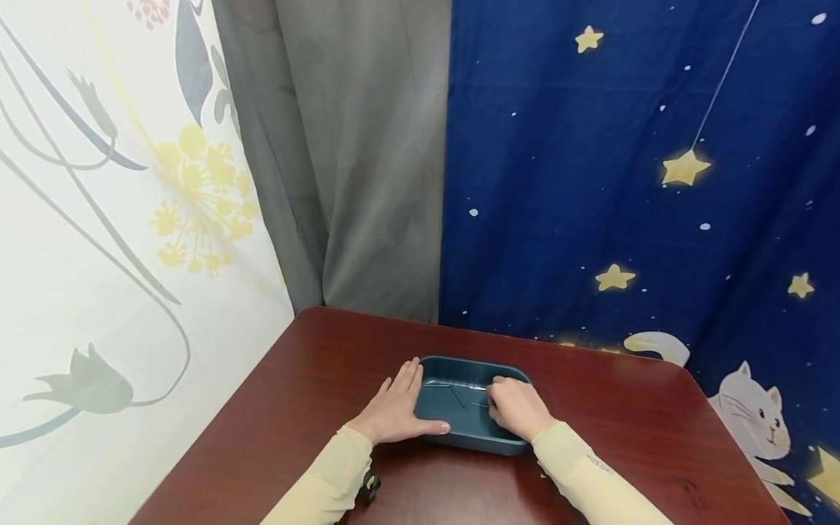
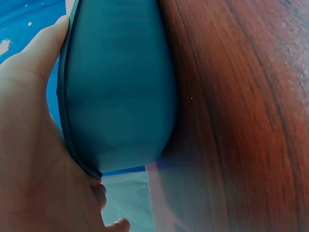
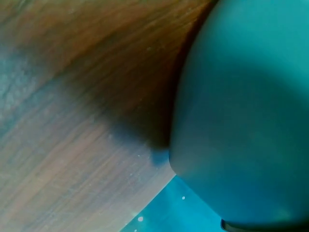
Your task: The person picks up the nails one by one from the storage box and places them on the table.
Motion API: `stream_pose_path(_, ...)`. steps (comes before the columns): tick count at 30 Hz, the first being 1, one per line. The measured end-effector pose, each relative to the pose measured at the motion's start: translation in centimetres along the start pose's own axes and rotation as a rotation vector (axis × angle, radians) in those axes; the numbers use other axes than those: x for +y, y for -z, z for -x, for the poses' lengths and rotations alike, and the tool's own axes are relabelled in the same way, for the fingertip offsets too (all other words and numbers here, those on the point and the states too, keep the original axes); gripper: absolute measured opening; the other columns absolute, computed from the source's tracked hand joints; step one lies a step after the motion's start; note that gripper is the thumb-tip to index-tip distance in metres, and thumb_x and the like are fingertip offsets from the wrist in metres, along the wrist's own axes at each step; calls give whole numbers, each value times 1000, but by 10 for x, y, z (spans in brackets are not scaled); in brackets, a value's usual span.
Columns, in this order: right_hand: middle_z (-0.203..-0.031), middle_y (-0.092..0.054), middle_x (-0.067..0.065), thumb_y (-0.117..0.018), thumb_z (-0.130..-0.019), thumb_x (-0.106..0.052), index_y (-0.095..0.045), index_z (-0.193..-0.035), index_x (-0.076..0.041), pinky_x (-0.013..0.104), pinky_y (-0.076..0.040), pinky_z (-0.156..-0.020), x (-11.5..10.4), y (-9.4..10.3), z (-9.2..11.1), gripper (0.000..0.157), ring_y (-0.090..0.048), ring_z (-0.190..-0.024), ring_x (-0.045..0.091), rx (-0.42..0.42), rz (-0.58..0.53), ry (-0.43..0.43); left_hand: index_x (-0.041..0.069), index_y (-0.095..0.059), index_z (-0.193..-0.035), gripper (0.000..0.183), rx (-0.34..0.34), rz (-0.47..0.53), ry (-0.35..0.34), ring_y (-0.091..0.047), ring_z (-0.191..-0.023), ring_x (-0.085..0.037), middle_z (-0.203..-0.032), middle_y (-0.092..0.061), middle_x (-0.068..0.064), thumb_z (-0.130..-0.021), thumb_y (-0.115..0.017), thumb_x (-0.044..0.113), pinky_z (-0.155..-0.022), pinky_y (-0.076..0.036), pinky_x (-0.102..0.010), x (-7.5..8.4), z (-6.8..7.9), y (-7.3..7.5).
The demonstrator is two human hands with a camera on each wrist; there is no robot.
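A dark teal rectangular basin (image 1: 469, 441) sits on the table, its side wall (image 2: 120, 87) filling much of the left wrist view. My left hand (image 1: 394, 412) rests across its left end, fingers straight at the far rim and thumb over the near rim. Inside the basin, my right hand (image 1: 518, 407) has curled fingers. A thin stick (image 1: 478, 405) juts left from its fingertips, seemingly pinched there. Another thin dark stick (image 1: 457, 396) lies slanted on the basin's floor. In the right wrist view only the basin's outer wall (image 3: 241, 121) shows; the right hand is out of sight there.
The basin stands on a reddish-brown wooden table (image 1: 341, 350). Behind hang a grey curtain (image 1: 380, 182) and a blue star-print curtain (image 1: 558, 182); a white floral curtain (image 1: 131, 292) is at the left. A small black object (image 1: 369, 485) is at the left cuff.
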State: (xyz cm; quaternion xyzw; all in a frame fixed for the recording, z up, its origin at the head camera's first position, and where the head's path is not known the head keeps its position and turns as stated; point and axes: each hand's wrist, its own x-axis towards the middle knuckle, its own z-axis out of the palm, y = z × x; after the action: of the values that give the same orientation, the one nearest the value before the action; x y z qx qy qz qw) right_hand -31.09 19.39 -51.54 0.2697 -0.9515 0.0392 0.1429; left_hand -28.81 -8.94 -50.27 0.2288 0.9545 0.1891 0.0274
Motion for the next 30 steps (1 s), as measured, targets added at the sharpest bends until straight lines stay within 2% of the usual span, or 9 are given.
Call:
stream_pose_path(4, -72, -44, -9, -79, -78, -15, -61, -66, -24, 25, -39, -50, 2, 3, 1, 24, -43, -57, 6, -21, 12, -19, 5, -17, -161, 129, 0, 3, -6, -6, -154, -24, -169, -6, -8, -72, -50, 92, -118, -19, -56, 3, -2, 1)
stream_pose_path(11, -79, -46, -8, -74, -78, -18, -56, -68, -26, 27, -40, -51, 3, 12, 5, 22, -44, -62, 8, 2, -4, -24, 3, -18, -161, 131, 8, -12, -19, -7, -154, -24, -169, -7, -7, -71, -48, 94, -117, -22, -57, 5, -4, 2)
stream_pose_path(16, -102, -59, -3, -71, -78, -17, -55, -70, -26, 29, -43, -52, 3, 26, 7, 20, -54, -81, 13, 70, -17, -27, 3, -18, -161, 131, 13, -6, -23, -6, -154, -24, -169, -7, -8, -71, -47, 95, -117, -20, -57, 4, -3, 2)
stream_pose_path(21, -126, -60, 6, -70, -79, -16, -55, -69, -25, 30, -44, -54, 2, 38, 9, 20, -58, -100, 20, 100, -56, -40, 2, -18, -160, 131, 23, 21, -25, -7, -154, -25, -169, -6, -8, -72, -49, 93, -116, -21, -58, 0, -1, 0)
stream_pose_path(23, -132, -58, 10, -71, -79, -16, -56, -69, -25, 33, -48, -60, 3, 41, 11, 20, -58, -108, 22, 118, -70, -41, 2, -18, -160, 130, 27, 34, -25, -7, -154, -26, -169, -6, -8, -72, -50, 92, -116, -22, -59, -1, 0, -1)
stream_pose_path(26, -137, -57, 13, -73, -78, -15, -56, -68, -26, 42, -53, -76, 5, 44, 15, 22, -56, -119, 26, 152, -80, -40, 1, -18, -160, 130, 35, 51, -32, -6, -154, -26, -169, -5, -8, -73, -52, 91, -116, -21, -60, -1, 2, -1)
stream_pose_path(30, -141, -54, 14, -74, -78, -15, -55, -68, -27, 52, -47, -96, 10, 49, 20, 24, -49, -130, 29, 180, -68, -39, 1, -16, -160, 130, 45, 61, -42, -5, -154, -25, -169, -2, -6, -73, -51, 91, -116, -21, -59, -2, 3, -2)
